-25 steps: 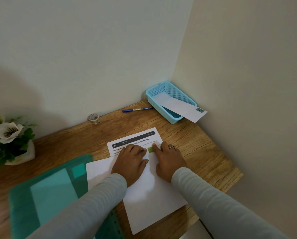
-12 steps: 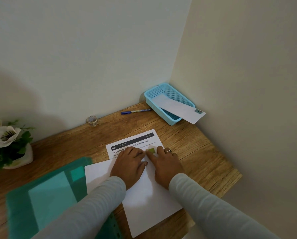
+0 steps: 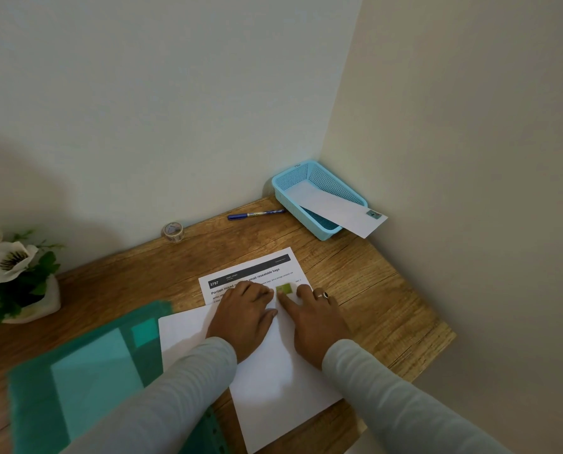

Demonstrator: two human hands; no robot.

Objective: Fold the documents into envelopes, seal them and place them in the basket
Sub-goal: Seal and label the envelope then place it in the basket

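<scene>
Head view looks down on a wooden surface (image 3: 371, 290) set in a wall corner. A printed document (image 3: 257, 268) lies in the middle, its dark header band towards the wall. A white sheet (image 3: 273, 388) covers the document's near part and reaches the surface's near edge; whether it is the document's own folded half cannot be told.

The left hand (image 3: 244, 317) lies palm down on the sheet's far edge, its fingers (image 3: 257, 290) straight, close together and pressing flat. The right hand (image 3: 312, 322) lies just beside it, also flat, holding nothing, fingers spread a little, with a ring (image 3: 325, 294) on one. Its index fingertip touches a small green square (image 3: 285, 288) between the two hands.

A blue basket (image 3: 285, 185) stands in the far right corner, well apart from the hands. One white envelope (image 3: 335, 208) rests tilted in it, its stamped end sticking out over the rim.

A blue pen (image 3: 255, 214) lies just left of the basket, and a tape roll (image 3: 173, 231) stands by the back wall. White flowers (image 3: 10, 260) sit at the far left. A green folder (image 3: 87, 371) lies at the near left, its edge under the sheet.
</scene>
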